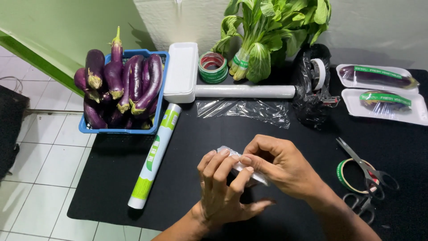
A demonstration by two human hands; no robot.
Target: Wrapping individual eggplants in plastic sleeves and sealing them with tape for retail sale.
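At bench centre: left hand [223, 185] and right hand [278, 165], both grips closed on film-wrapped item [243, 167], contents not discernible. Two wrapped eggplant trays [379, 91] done, far right. Unwrapped eggplants [120, 80] fill blue basket [127, 130]; cling film roll [245, 91] beyond hands

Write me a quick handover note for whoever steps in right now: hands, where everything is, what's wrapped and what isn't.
Left hand and right hand: both pinch a small film-wrapped item over the black mat.
Done: two wrapped trays lie at far right.
Left: the blue basket holds unwrapped eggplants.
Film dispenser lies ahead, spare film roll left, scissors and tape right.
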